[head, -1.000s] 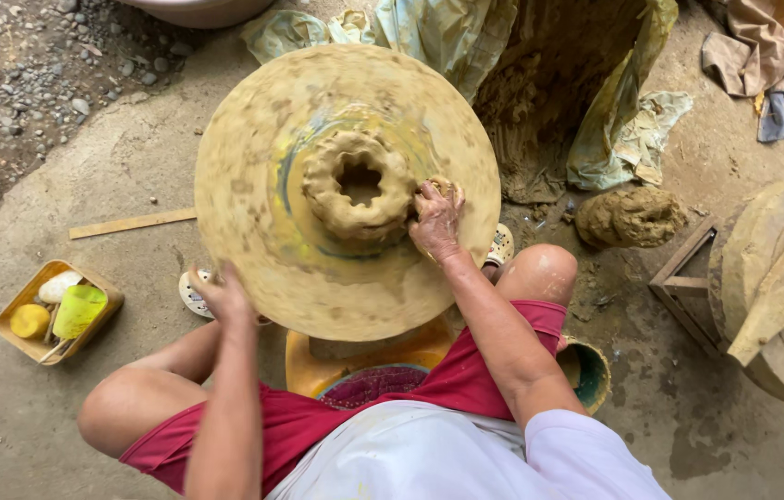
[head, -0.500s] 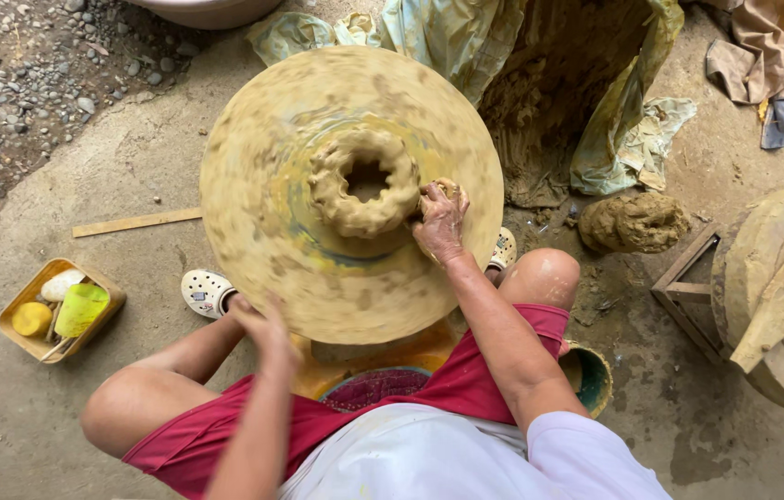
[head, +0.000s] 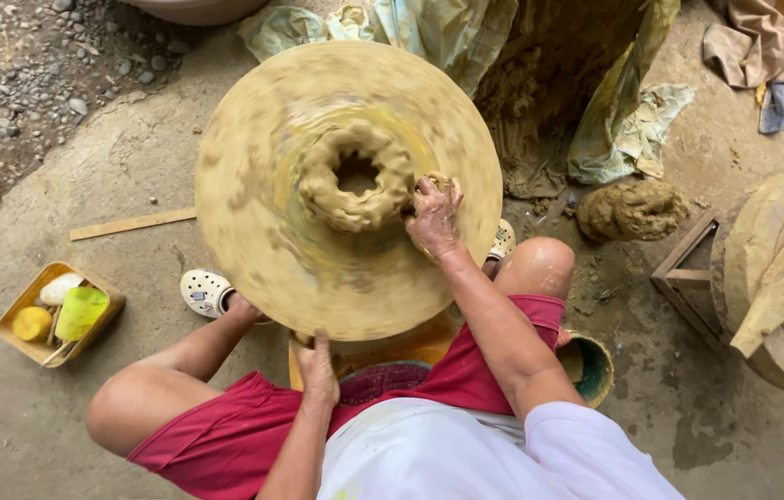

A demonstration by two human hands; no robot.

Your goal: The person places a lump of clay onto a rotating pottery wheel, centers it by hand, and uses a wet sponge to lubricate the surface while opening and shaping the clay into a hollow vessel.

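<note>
Already centred, w/ a hole opened: our clay ring [head: 357, 178] sits mid-wheel [head: 253, 250], walls low & lumpy, not raised.
Right hand [head: 433, 215] presses the ring's outer side, fingers curled close on clay; left hand [head: 317, 368] grips the wheel's near rim, arm bent in.
</note>
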